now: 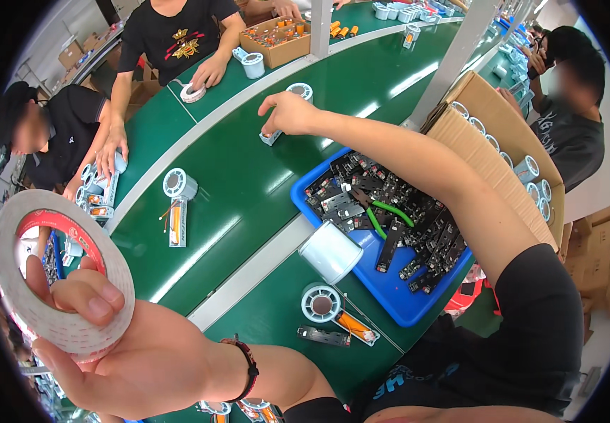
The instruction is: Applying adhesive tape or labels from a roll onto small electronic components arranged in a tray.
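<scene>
My left hand [118,338] is raised close to the camera at lower left, its fingers hooked through a wide roll of whitish tape [9,282] with a red inner core. Stretched out across the green belt [241,183], my right hand [287,115] closes over the handle of a light-blue handheld fan housing [300,89]; its fingers partly hide the handle. A second fan housing [180,185] lies on the belt with an orange battery and loose wires in its handle. Nearer to me, another open fan housing [321,303] rests beside a black handle part [324,335].
Under my right arm sits a blue tray [407,314] of black parts with green-handled cutters [393,211]. A light-blue cylinder [331,252] leans at its edge. A cardboard box [488,162] of housings and a metal post [453,56] stand right. Co-workers sit across the belt.
</scene>
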Tool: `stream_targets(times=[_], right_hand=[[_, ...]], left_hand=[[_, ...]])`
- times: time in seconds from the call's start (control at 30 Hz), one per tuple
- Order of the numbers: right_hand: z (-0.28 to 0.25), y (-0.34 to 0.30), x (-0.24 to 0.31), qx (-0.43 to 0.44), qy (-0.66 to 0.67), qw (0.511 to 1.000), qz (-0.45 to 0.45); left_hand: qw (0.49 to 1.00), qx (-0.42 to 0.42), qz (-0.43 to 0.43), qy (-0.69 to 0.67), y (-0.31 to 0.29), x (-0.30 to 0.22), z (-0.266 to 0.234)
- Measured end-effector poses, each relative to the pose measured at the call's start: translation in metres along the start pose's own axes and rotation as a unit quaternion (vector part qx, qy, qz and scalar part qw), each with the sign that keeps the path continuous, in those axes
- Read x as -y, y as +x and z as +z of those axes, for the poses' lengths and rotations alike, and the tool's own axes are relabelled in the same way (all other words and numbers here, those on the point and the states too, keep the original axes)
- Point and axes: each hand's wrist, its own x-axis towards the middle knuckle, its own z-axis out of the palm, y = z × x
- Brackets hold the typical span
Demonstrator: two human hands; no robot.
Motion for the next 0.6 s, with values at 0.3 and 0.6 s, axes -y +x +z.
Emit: stream_targets(times=[0.3, 0.6], right_hand=[[0.038, -0.018, 0.026, -0.090, -0.169, 0.979, -0.073], [0.026, 0.004, 0.037, -0.074, -0.283, 0.956, -0.035]], left_hand=[[0.997, 0.065, -0.012, -0.028, 0.004, 0.013, -0.007], [0.988, 0.122, 0.067, 0.069, -0.033, 0.025, 0.037]])
